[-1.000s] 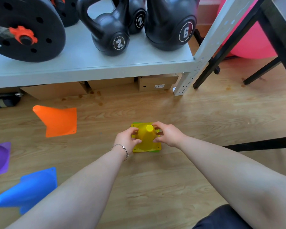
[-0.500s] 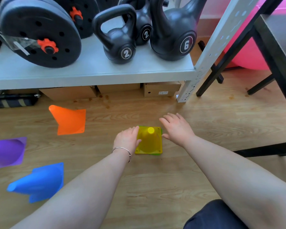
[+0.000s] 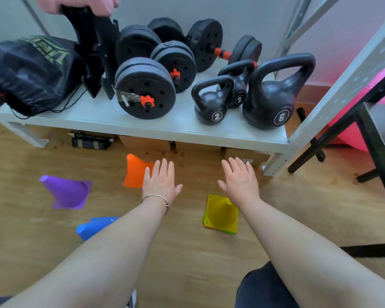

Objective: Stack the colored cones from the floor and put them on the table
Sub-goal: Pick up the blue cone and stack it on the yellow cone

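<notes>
Orange cone lies tipped on the floor, tip pointing away, partly behind the left hand, the nearer one. Both hands are spread flat, empty; the right hand hovers beyond the yellow cone.

Bright, even light; warped edges.
</notes>
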Demonstrator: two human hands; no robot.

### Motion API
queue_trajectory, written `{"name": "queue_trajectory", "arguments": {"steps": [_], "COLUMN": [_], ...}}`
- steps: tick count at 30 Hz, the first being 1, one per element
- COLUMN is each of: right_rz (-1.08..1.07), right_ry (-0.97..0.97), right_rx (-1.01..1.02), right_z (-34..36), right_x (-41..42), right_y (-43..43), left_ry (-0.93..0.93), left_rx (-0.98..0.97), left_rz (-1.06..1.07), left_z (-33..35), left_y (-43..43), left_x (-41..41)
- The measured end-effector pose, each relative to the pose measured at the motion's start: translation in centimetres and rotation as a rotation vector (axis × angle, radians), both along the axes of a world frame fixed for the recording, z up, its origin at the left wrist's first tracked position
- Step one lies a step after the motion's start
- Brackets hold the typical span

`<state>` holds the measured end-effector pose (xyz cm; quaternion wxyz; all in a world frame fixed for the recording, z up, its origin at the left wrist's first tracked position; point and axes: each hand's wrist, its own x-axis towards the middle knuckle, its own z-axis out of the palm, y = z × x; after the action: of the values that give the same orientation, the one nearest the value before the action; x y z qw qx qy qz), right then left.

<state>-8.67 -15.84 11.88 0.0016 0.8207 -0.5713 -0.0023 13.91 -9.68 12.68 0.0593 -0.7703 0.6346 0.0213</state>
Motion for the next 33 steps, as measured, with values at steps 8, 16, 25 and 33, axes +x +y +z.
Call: {"name": "queue_trajectory", "arguments": {"steps": [8,16,25,33], "right_rz": [0.117,0.275,0.371,0.480], "right_ry": [-0.089,-0.139,-0.093,-0.052], "right_rx": [-0.011,0.029,0.112,0.209], "right_z": [4.0,5.1,1.5,-3.9], "right_x": [9.8,18.9,25.0,29.0], "right_y": [0.7,2.5,6.2,8.8], "left_ry": [-0.082,-0.101,-0.007,0.110], "left_rx": [-0.067,-0.095,-0.028,-0.003], "left_rz": [0.164,0.307,0.547,0.738], "left_z": [5.1,5.2,0.3,-5.1], "left_y": [3.7,8.6,17.7,21.8], "left_x": [9.5,16.8,23.4,26.4]}}
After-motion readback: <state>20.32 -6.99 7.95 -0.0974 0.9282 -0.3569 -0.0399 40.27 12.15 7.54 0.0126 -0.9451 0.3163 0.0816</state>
